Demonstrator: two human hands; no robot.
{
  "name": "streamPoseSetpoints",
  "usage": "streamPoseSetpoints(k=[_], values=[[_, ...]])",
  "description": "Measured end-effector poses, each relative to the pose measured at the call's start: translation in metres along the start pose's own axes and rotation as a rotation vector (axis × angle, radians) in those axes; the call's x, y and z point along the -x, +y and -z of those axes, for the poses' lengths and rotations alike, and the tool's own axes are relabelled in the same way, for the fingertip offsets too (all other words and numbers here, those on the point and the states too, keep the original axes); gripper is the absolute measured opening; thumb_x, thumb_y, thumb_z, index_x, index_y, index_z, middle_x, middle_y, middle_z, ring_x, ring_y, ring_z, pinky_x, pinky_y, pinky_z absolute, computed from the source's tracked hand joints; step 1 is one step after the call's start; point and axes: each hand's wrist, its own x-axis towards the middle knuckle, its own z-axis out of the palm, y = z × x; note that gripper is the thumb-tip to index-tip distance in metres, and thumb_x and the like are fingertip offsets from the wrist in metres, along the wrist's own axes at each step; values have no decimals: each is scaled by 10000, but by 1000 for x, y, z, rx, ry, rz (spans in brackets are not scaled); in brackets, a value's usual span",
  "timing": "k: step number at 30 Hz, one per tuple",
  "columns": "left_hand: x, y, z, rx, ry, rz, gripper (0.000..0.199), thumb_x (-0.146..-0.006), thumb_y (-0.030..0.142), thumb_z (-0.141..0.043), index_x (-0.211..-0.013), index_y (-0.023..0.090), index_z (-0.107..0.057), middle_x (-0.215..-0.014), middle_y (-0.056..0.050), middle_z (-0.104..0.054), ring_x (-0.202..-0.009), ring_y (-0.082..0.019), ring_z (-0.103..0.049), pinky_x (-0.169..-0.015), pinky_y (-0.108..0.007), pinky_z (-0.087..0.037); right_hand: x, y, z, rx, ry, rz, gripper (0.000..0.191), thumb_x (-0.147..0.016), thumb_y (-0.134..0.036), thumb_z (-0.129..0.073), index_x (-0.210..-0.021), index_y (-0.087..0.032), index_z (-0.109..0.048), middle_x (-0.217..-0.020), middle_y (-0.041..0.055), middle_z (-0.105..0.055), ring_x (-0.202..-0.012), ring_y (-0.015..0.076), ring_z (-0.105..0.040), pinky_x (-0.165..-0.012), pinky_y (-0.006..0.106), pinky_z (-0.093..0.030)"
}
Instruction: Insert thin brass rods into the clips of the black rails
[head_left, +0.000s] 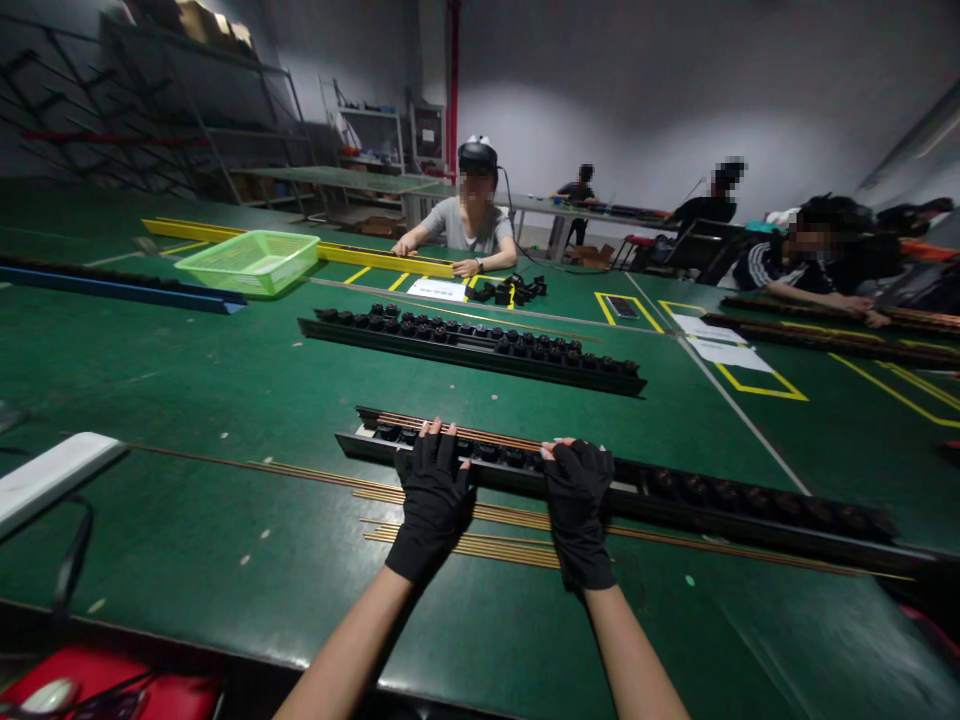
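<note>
A long black channel (495, 472) lies crosswise on the green table in front of me, with a row of black parts (675, 484) inside it. Thin copper-coloured rods (495, 438) run along the channel's far side. My left hand (433, 490), in a black fingerless glove, reaches over the channel with its fingers stretched across the rods. To its right my right hand (579, 500), gloved alike, has its fingers bent and the tips pressed together at the rods. Loose brass-coloured rods (480, 548) lie on the table under and beside both wrists.
Beyond lies a second black channel (465, 345) filled with black parts. Farther off are a green basket (251, 265), a yellow channel (382, 258), and a co-worker (472, 215) opposite. A white object (56, 475) sits at left, a blue channel (135, 285) behind it.
</note>
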Motion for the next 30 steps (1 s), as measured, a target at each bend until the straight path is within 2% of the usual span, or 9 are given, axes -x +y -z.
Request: streamPoseSetpoints(k=[3,9,12,15,21,26,30], values=[[-1,1,1,14,-13,9,621,-902,313,-487,-1494,147,-391,-1585,-221,-363,-1495,-375,-271,-1150,-661,-190,-3,11,4,-54,55,-102,187,-984,-263,-511,-878,-216,-657,-886,47,-687,-876,219,-572,-874,389,-383],[-2,1,0,14,24,10,651,-894,348,-495,-1499,132,-385,-1582,-226,-364,-1495,-375,-263,-1167,-657,-143,-4,55,12,-79,206,-343,328,-974,-404,-458,-837,-180,-654,-850,110,-684,-821,257,-578,-805,416,-437],[-2,1,-1,12,27,2,672,-889,357,-496,-1509,135,-364,-1584,-229,-356,-1499,-377,-251,-1168,-664,-124,-2,69,20,-139,222,-474,415,-996,-449,-397,-856,-167,-668,-818,103,-681,-755,234,-593,-742,378,-450],[-1,1,-2,15,50,-7,677,-891,365,-498,-1511,139,-347,-1587,-233,-346,-1499,-372,-251,-1166,-659,-140,0,71,28,-177,206,-578,467,-1008,-494,-363,-904,-163,-676,-756,64,-652,-658,197,-566,-666,330,-432],[-1,-2,-3,68,12,1,681,-849,356,-556,-1490,219,-372,-1576,-188,-384,-1508,-376,-230,-1160,-685,-124,-8,56,36,-165,164,-473,497,-1016,-500,-316,-869,-164,-652,-750,70,-649,-706,199,-570,-724,341,-431],[-2,0,-2,58,34,14,682,-882,379,-516,-1504,150,-356,-1591,-221,-343,-1503,-371,-239,-1176,-656,-118,-9,55,37,-203,148,-496,483,-1009,-483,-352,-854,-143,-657,-708,73,-656,-684,200,-578,-705,336,-415],[-1,2,1,40,-5,1,696,-868,368,-536,-1502,144,-359,-1597,-223,-336,-1514,-376,-211,-1171,-659,-120,-8,54,36,-222,144,-540,475,-1000,-494,-372,-856,-146,-663,-695,59,-655,-681,201,-580,-722,342,-422]])
